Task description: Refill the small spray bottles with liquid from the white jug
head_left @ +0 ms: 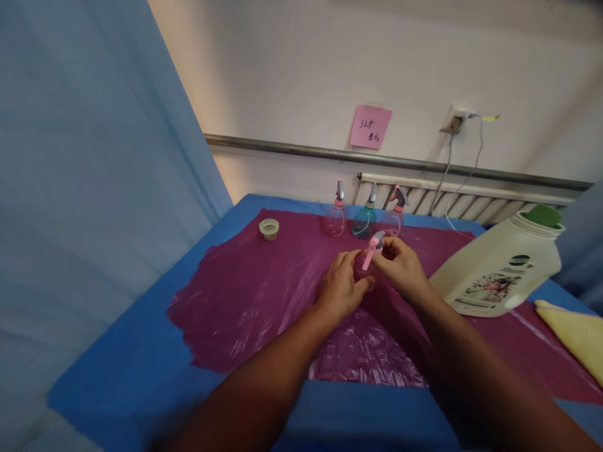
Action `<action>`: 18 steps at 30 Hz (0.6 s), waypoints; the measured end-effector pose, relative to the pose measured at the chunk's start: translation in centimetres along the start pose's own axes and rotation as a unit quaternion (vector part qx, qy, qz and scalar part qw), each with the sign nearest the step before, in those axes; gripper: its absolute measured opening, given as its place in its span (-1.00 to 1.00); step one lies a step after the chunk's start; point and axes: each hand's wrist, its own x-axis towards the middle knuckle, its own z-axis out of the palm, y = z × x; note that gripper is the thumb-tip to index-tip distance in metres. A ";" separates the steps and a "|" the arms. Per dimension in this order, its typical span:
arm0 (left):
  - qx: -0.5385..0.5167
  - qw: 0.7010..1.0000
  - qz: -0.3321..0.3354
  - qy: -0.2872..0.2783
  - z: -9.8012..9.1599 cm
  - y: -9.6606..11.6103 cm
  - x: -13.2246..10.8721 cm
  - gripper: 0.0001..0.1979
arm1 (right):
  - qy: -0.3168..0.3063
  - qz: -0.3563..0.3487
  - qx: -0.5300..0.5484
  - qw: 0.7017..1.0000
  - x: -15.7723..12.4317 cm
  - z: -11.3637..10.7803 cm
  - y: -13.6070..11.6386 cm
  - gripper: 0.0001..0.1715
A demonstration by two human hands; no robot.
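Observation:
My left hand and my right hand meet over a magenta plastic sheet, both closed around a small clear spray bottle. Its pink trigger head sticks up between my fingers; the bottle's body is mostly hidden by them. My left fingers wrap the body. At the top, by the trigger head, my right fingers pinch.
Three more spray bottles stand in a row at the back. A cream cap lies back left. A big white jug with a green lid stands at the right, a yellow cloth beside it. A blue cover lies under the sheet.

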 end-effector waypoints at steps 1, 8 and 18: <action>0.002 1.000 -0.003 0.002 0.0 0.0 0.0 -0.39 | -0.009 -0.008 -0.008 1.000 0.0 -0.1 -0.1 -0.52; 0.013 1.000 -0.020 0.004 0.1 0.0 -0.1 -0.40 | -0.023 -0.021 -0.004 1.000 -0.1 -0.3 -0.5 -0.45; 0.019 1.000 -0.024 0.004 0.3 -0.3 -0.1 -0.35 | 0.049 -0.098 0.016 0.994 0.9 -2.5 -7.0 -0.64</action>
